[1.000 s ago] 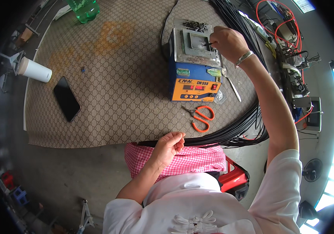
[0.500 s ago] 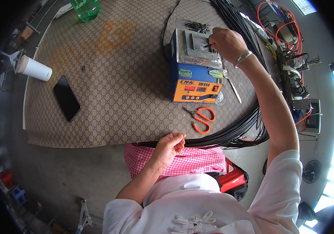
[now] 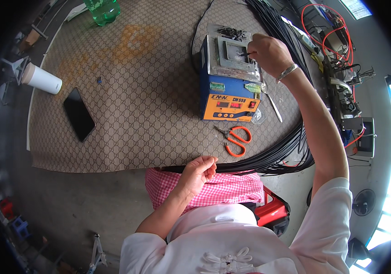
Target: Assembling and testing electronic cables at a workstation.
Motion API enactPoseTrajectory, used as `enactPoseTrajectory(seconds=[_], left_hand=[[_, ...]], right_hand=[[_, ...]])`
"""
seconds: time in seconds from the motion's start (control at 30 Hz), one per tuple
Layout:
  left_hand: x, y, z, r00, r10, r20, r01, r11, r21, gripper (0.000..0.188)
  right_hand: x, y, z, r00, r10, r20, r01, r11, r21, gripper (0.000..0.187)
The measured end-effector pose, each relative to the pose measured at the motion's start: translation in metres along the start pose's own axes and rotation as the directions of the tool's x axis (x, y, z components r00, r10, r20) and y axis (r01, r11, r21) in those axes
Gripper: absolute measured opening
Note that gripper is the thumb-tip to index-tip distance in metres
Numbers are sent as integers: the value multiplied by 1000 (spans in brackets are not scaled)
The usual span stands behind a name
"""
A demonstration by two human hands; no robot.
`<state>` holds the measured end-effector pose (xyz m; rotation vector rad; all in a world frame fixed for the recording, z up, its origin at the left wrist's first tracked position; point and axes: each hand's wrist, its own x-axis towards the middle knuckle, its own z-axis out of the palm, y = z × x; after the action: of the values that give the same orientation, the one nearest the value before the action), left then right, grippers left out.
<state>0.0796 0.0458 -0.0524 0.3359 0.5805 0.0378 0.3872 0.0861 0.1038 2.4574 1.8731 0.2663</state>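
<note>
My right hand [image 3: 270,54] is closed over the right side of the solder pot [image 3: 230,93], a blue box with an orange front panel and a metal top. A short, thin black piece pokes out from my fingertips over the square basin [image 3: 235,52]; its exact kind is too small to make out. Down at the table's front edge, my left hand [image 3: 198,172] is closed with fingertips pressed together, and anything inside them is hidden. It sits beside a bundle of black cables [image 3: 268,160]. Orange-handled snips [image 3: 237,140] lie between that hand and the pot.
Dark scraps [image 3: 231,33] lie behind the basin. A metal spoon-like tool [image 3: 273,104] rests right of the pot. Farther left are a phone [image 3: 79,114], a white cup [image 3: 41,79] and a green bottle [image 3: 103,11]. Cables curve along the table's right side.
My right hand has shifted slightly toward me and right, and the thin black piece shows more over the basin. My left hand has stayed put.
</note>
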Motion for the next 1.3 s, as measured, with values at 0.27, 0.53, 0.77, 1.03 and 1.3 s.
enactPoseTrajectory(seconds=[0.27, 0.53, 0.77, 1.03, 1.3], left_hand=[[0, 0, 0, 1000, 0, 1, 0, 1000, 11, 14], [0, 0, 0, 1000, 0, 11, 0, 1000, 17, 15], [-1, 1, 1, 1000, 7, 6, -7, 1000, 6, 14], [0, 0, 0, 1000, 1, 6, -1, 1000, 2, 14], [0, 1, -1, 1000, -11, 4, 11, 1000, -2, 15]], right_hand=[[1, 4, 9, 1000, -3, 1, 3, 1000, 26, 5], [-3, 3, 9, 1000, 18, -8, -18, 999, 40, 5], [-5, 4, -6, 1000, -1, 8, 1, 999, 46, 6], [6, -6, -7, 993, -90, 80, 106, 965, -241, 7], [26, -16, -3, 964, -84, 252, 186, 893, -410, 6]])
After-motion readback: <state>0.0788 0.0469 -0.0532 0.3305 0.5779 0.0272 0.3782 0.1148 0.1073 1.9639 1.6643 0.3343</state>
